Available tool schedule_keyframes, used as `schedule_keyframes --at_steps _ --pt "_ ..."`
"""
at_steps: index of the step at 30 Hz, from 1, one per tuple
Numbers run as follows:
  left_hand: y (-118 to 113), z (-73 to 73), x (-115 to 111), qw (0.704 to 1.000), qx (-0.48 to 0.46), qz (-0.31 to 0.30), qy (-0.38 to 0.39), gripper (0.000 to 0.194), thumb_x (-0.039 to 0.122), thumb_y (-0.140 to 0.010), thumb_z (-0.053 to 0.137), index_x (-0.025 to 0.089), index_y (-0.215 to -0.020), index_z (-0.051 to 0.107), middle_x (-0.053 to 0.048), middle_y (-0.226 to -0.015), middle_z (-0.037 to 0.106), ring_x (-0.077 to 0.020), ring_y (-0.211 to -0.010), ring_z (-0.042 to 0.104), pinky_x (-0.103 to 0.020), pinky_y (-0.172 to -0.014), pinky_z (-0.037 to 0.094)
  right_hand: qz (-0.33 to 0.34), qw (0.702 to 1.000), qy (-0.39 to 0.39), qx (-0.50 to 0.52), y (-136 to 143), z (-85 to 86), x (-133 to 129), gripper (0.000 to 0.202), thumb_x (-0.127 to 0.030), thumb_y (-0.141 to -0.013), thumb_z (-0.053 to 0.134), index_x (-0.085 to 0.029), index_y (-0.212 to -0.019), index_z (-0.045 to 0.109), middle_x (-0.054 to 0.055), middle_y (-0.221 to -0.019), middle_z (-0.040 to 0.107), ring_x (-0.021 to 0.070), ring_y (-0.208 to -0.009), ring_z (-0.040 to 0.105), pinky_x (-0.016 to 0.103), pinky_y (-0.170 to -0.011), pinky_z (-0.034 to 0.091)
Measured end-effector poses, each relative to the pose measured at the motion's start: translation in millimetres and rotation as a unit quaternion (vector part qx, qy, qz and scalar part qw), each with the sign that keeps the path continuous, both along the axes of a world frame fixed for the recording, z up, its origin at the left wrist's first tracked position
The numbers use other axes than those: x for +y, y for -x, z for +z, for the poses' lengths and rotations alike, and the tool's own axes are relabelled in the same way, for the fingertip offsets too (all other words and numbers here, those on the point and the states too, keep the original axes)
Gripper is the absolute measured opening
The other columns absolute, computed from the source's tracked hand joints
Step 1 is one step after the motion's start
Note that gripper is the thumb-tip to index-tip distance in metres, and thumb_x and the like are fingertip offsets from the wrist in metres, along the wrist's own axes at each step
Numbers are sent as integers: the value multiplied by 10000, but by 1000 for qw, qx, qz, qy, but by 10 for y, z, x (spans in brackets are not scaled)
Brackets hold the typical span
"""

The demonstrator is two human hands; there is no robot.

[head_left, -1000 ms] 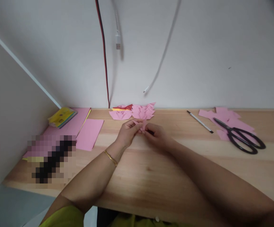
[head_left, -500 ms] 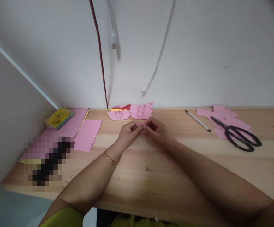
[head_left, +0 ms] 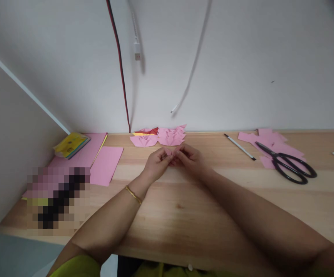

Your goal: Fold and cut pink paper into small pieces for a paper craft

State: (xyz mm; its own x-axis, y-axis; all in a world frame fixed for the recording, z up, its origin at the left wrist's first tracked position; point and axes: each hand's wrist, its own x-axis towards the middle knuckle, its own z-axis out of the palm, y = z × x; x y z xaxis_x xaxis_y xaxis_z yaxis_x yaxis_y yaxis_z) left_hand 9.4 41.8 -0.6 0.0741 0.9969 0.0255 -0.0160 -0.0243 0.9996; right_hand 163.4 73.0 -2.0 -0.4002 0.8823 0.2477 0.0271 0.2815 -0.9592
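A small folded piece of pink paper (head_left: 168, 151) is pinched between my two hands above the middle of the wooden table. My left hand (head_left: 157, 163) grips it from the left, thumb and fingers together. From the right, my right hand (head_left: 189, 158) holds the same piece, with the thumbs close to each other. Fingers hide most of the paper. Just beyond the hands, folded pink paper shapes (head_left: 172, 135) stand in a cluster by the wall, with a red and yellow one (head_left: 146, 132) among them.
Black-handled scissors (head_left: 289, 163) lie on pink paper scraps (head_left: 292, 148) at the right, near a pen (head_left: 240, 147). Pink sheets (head_left: 106, 165) and a yellow packet (head_left: 71, 145) are at the left, beside a blurred dark object (head_left: 60, 200). Cables (head_left: 121, 69) hang along the wall.
My right hand's fingers have shifted slightly on the pink paper. The whole view has moved a little; the other objects keep their places.
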Motion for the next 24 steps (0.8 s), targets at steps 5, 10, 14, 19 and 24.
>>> schedule_keyframes --at_steps 5,10,14,19,24 --pt "17 9 8 999 -31 -25 5 242 372 -771 642 134 -794 606 -23 -696 652 -128 -633 616 -263 -639 500 -4 1000 -13 6 -16 -13 17 282 -391 -912 441 -181 -782 577 11 -691 570 114 -632 522 242 -605 426" --pt "12 -3 7 998 -51 -23 8 213 330 -742 681 137 -781 601 -27 -721 663 -127 -652 622 -256 -646 499 -4 1000 -20 -2 -22 18 20 293 -390 -919 427 -180 -793 589 14 -709 570 118 -659 525 252 -637 429" --pt "-5 25 -5 999 -45 -7 -6 213 315 -726 698 137 -799 605 -26 -716 662 -129 -671 623 -256 -656 502 -4 1000 -3 15 -7 9 27 234 -397 -865 523 -177 -802 574 21 -750 584 124 -678 537 259 -639 434" --pt "-16 32 1 999 -50 4 -14 221 326 -704 713 148 -781 604 -4 -690 642 -119 -647 611 -250 -642 500 23 999 1 23 2 -58 45 204 -369 -803 615 -177 -854 568 34 -803 613 132 -699 555 260 -636 450" --pt "-16 19 -2 999 -26 19 18 264 376 -703 708 144 -787 615 -15 -686 655 -135 -636 630 -271 -636 518 5 999 -40 -14 0 -99 30 138 -312 -846 553 -178 -831 585 26 -780 617 131 -705 560 253 -642 448"
